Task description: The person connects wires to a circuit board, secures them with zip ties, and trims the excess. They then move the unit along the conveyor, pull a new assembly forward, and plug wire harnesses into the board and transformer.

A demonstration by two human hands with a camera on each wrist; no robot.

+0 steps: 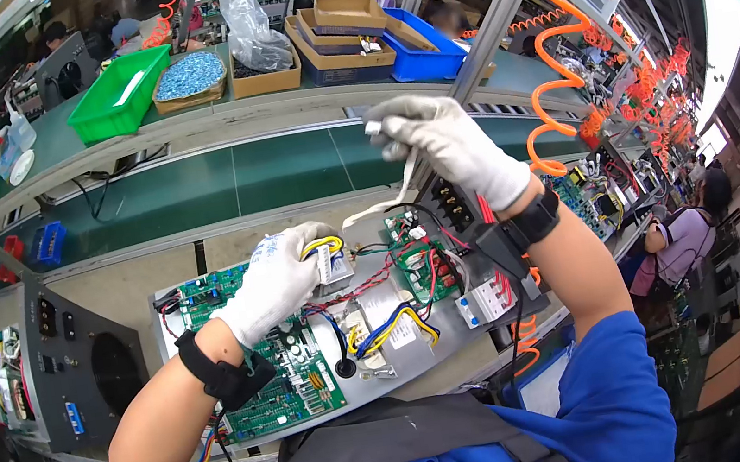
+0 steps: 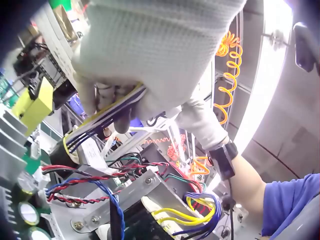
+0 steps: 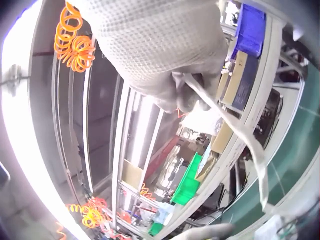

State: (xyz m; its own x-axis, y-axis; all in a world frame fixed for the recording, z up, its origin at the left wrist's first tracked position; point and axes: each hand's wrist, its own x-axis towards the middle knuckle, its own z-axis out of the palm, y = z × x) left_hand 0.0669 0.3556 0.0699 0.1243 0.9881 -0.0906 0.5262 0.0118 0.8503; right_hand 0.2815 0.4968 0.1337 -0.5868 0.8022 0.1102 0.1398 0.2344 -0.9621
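My gloved left hand [image 1: 278,276] grips a bundle of yellow, white and dark blue wires [image 2: 107,112] close over a metal-cased part on the panel. In the left wrist view its fingers curl round the wires; a white strip-shaped piece [image 1: 324,265] shows beside them in the head view. Raised higher, to the right, my gloved right hand [image 1: 452,145] pinches a narrow white strip [image 3: 235,122]. The strip hangs from the fingers and runs down towards the left hand. Beneath both lies a metal panel [image 1: 367,388] carrying green circuit boards [image 1: 304,370] and twisted red wires [image 1: 368,285].
A second yellow-and-blue wire bundle [image 1: 397,328] and a breaker block [image 1: 489,299] sit on the panel. A black metal housing [image 1: 84,362] stands at left. Behind are a green bin [image 1: 119,100], cardboard boxes [image 1: 346,47] and a blue bin [image 1: 422,56]. An orange coiled hose [image 1: 545,68] hangs at right.
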